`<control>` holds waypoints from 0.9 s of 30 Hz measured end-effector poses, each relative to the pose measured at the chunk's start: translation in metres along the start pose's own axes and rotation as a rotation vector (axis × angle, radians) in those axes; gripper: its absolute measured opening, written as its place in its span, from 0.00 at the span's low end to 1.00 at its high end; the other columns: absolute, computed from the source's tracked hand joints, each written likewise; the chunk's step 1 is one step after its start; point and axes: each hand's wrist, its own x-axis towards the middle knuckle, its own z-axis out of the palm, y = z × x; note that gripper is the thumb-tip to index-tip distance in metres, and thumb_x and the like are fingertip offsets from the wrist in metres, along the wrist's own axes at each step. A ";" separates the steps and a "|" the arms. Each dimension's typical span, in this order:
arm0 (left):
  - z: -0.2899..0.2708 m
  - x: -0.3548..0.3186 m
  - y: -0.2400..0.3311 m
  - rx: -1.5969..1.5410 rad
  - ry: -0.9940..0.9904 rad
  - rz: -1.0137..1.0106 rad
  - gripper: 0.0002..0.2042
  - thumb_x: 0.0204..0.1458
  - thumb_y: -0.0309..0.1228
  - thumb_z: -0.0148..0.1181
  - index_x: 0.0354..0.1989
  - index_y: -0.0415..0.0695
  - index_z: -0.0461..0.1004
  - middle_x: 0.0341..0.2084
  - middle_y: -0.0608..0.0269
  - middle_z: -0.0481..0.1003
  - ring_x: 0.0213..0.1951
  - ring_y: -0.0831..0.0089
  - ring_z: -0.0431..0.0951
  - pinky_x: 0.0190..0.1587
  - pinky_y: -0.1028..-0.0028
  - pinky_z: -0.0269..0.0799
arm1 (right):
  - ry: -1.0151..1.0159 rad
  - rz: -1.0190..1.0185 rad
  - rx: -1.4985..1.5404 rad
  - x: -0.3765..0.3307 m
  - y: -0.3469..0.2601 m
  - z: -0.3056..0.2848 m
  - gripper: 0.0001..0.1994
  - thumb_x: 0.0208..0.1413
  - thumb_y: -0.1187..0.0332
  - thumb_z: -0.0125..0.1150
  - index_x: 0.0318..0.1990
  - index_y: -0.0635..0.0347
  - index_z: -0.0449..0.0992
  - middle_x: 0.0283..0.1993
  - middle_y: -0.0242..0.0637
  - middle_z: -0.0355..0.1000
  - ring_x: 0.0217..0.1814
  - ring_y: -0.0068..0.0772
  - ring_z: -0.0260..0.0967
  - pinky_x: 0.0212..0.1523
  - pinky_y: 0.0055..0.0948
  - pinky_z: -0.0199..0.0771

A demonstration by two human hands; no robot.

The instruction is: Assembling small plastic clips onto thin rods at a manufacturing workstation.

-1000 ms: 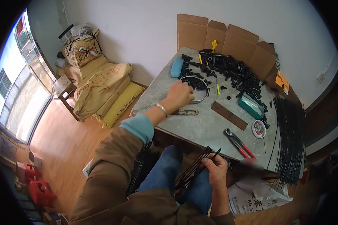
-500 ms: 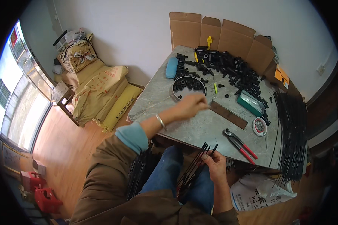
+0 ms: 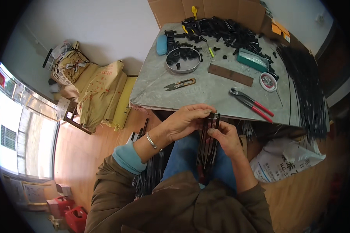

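While the left hand [image 3: 190,121] pinches the top end of the black rods [image 3: 206,149], the right hand [image 3: 226,139] keeps its grip closed on them just below. Bundle sits above the jeans [image 3: 181,155], just off the near edge of the bench [image 3: 147,87]. Bare strip between snips [image 3: 179,84] and pliers [image 3: 258,110]; plier handles near edge. Round tray [image 3: 183,71] farther back.

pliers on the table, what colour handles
The pliers' handles are red, clearest in the head view.

Tan woven sacks [image 3: 101,97] lie piled at centre left. 1 light-blue case [image 3: 161,45] sits upper centre; 1 white printed sack [image 3: 278,165], lower right.
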 end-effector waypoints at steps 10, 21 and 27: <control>0.007 -0.010 -0.014 0.007 0.078 0.016 0.14 0.55 0.29 0.58 0.49 0.37 0.72 0.39 0.61 0.75 0.43 0.73 0.75 0.50 0.71 0.70 | -0.019 0.028 -0.021 -0.015 0.006 -0.001 0.09 0.56 0.66 0.63 0.34 0.62 0.75 0.29 0.29 0.73 0.29 0.16 0.68 0.32 0.19 0.71; 0.002 -0.002 -0.014 -0.078 0.091 -0.018 0.14 0.56 0.29 0.52 0.50 0.36 0.71 0.38 0.61 0.74 0.41 0.72 0.74 0.50 0.69 0.70 | -0.013 0.066 0.014 -0.006 0.008 -0.002 0.09 0.56 0.65 0.63 0.32 0.61 0.74 0.28 0.28 0.73 0.28 0.16 0.66 0.31 0.19 0.68; -0.011 0.001 -0.017 -0.124 0.119 -0.020 0.13 0.55 0.30 0.52 0.46 0.37 0.72 0.37 0.61 0.73 0.41 0.70 0.74 0.49 0.67 0.70 | -0.018 0.086 0.001 0.000 0.012 -0.001 0.09 0.56 0.65 0.63 0.32 0.61 0.74 0.27 0.27 0.72 0.28 0.16 0.66 0.31 0.18 0.68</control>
